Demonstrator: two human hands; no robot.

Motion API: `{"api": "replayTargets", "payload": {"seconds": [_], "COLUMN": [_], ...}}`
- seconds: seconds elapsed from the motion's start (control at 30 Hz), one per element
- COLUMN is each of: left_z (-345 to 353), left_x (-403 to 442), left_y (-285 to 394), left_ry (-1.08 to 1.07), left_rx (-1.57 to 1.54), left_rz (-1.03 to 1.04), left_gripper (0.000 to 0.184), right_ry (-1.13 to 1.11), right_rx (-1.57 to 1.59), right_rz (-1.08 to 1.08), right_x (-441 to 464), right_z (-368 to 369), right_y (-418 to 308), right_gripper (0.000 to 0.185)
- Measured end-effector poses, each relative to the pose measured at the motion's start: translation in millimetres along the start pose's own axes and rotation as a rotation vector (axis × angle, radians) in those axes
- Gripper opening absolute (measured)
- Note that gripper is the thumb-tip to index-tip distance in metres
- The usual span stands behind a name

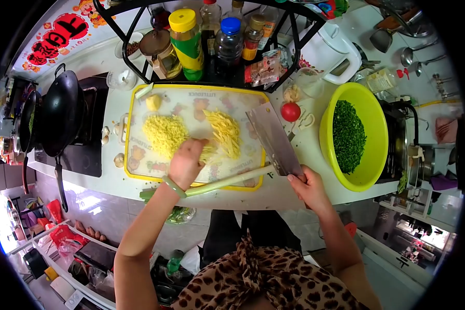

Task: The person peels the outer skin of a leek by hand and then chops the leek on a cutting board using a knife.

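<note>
My right hand point(309, 187) grips the handle of a broad cleaver point(275, 138), whose blade is held tilted over the right edge of the cutting board point(191, 96). Over the middle of the board, my left hand point(187, 161) has its fingers curled together at some pale yellow ginger strips. A mound of finely chopped ginger point(163, 132) lies left of that hand, and a pile of ginger strips point(225, 133) lies beyond it to the right. One ginger chunk point(153, 102) sits near the far left corner. A long green onion point(230, 180) lies across the board's near edge, partly behind my left wrist.
A yellow-green basin point(327, 150) of chopped greens point(348, 137) stands at the right. Scissors point(303, 124) and a red round item point(290, 111) lie beyond the cleaver. A black rack point(227, 81) with bottles stands behind the board. Left is a wok point(62, 113) on the stove.
</note>
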State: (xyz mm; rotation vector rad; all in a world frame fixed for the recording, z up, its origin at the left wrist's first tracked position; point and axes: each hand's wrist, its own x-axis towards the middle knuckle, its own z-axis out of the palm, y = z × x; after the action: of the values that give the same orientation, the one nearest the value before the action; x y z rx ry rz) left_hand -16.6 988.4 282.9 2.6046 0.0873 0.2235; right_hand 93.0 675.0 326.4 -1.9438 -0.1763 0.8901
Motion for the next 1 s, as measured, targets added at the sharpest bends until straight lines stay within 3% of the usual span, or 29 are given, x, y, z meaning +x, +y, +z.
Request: {"api": "replayTargets", "payload": {"seconds": [0.23,0.3,0.4,0.53,0.7,0.87,1.0], "left_z": [-56,-72,-82,-89,-80,-57,-48], "left_x": [-18,-28,-51,-72,-80,-69,-64], "left_y": [-25,-31,-55,-68,-89,-102,-90], "left_ry": [0.222,0.250,0.362,0.342,0.270,0.159,0.076], "left_rx": [-0.057,-0.039,0.071,0.057,0.077,0.098,0.102], "left_rz": [-0.321,-0.480,-0.458,-0.587,-0.511,-0.297,-0.330], "left_gripper": [0.048,0.045,0.043,0.041,0.042,0.048,0.059], "right_ry": [-0.087,-0.179,-0.411,-0.503,-0.385,-0.250,-0.285], "right_rx": [-0.128,-0.182,-0.170,-0.293,-0.431,-0.424,-0.405], "right_rz": [-0.075,-0.234,-0.225,-0.336,-0.504,-0.400,-0.240], "right_x": [23,40,57,72,95,100,86], "right_z": [24,46,93,165,219,201,204], "right_y": [-31,-32,-54,-75,-63,-60,-75], "right_gripper": [0.017,0.021,0.021,0.022,0.019,0.021,0.027]}}
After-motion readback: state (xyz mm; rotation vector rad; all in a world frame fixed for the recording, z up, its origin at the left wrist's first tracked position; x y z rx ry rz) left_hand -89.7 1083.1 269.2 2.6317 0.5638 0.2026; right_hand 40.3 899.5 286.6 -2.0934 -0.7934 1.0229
